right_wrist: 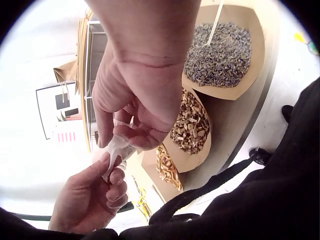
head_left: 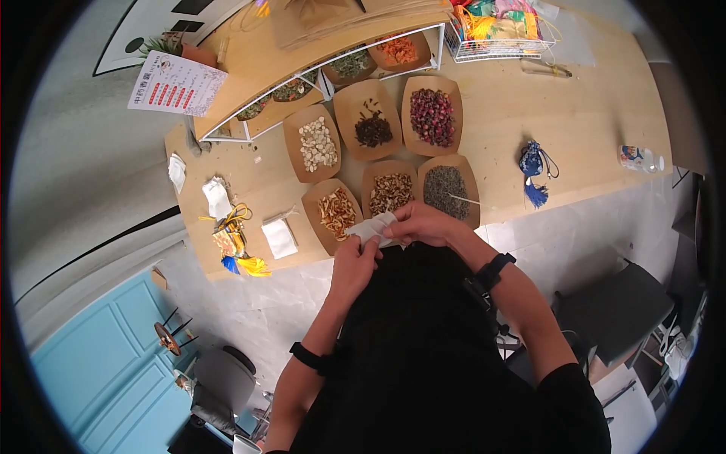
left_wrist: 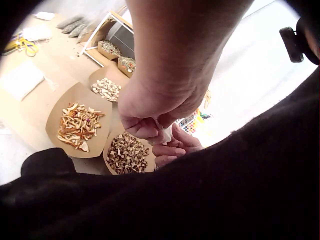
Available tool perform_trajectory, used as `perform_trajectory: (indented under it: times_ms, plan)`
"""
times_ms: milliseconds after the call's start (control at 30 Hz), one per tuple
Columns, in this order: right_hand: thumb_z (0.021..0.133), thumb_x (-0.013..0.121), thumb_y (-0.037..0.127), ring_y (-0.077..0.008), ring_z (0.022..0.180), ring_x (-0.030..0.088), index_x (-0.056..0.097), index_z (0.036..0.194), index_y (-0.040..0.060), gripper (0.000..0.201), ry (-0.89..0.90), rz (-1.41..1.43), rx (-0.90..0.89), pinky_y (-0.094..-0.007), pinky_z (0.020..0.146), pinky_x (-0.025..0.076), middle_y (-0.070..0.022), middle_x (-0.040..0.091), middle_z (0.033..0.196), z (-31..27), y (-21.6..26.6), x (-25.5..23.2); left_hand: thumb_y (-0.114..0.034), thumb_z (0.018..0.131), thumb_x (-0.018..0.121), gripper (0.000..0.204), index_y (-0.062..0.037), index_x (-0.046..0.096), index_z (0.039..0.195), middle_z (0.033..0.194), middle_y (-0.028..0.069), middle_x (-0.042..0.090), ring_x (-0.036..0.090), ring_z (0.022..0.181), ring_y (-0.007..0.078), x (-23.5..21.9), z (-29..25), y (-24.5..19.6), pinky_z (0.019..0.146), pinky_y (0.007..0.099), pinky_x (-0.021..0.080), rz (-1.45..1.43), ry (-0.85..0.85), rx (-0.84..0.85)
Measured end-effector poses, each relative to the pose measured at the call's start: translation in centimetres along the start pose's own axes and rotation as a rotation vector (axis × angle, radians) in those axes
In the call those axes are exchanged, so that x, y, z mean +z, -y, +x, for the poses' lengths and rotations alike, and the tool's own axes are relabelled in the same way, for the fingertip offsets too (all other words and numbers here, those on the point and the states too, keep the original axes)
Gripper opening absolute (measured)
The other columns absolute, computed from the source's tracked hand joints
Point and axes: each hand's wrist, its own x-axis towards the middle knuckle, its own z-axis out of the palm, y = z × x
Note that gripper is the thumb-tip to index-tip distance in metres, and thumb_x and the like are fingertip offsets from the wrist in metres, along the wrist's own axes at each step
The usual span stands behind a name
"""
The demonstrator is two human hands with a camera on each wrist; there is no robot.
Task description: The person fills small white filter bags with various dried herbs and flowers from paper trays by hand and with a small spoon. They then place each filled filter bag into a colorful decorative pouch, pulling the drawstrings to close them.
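Observation:
A small white cloth pouch is held in front of my body, close over the near edge of the table. My left hand pinches its left end between thumb and fingers. With curled fingers my right hand grips the other end. In the right wrist view the pouch looks thin and bunched between the two hands. Just beyond the hands sit a paper tray of chopped brown pieces and a tray of dried peel strips. The fingers hide much of the pouch.
Trays of lavender-like buds with a white stick, rosebuds, cloves and white pieces stand beyond. Flat white pouches and a yellow-tasselled sachet lie left. A blue sachet and bottle are right.

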Motion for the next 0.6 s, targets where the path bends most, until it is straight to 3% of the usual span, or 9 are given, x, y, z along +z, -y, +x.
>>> perform_trajectory:
  times_ms: [300,600]
  plan:
    - [0.086,0.071,0.013,-0.0064,0.065,0.053,0.069,0.101,-0.0011,0.021,-0.011,-0.139,0.015,-0.0216,0.058,0.044,-0.001,0.063,0.082,0.2,-0.2,0.0,-0.028,0.093,0.06,0.033,0.0029,0.063,0.083,0.067,0.0073,0.065,0.061,0.057,0.014,0.3,0.3,0.7,0.054,0.0292,0.047,-0.057,0.015,0.008]
    - [0.087,0.069,0.014,-0.0059,0.063,0.053,0.067,0.097,0.0019,0.016,-0.087,-0.009,-0.018,-0.0212,0.057,0.043,0.001,0.063,0.081,0.7,-0.8,-0.6,-0.028,0.096,0.055,0.034,0.0041,0.061,0.085,0.068,0.0082,0.065,0.06,0.057,0.0143,-0.1,0.1,1.1,0.056,0.0296,0.047,-0.01,-0.033,-0.007]
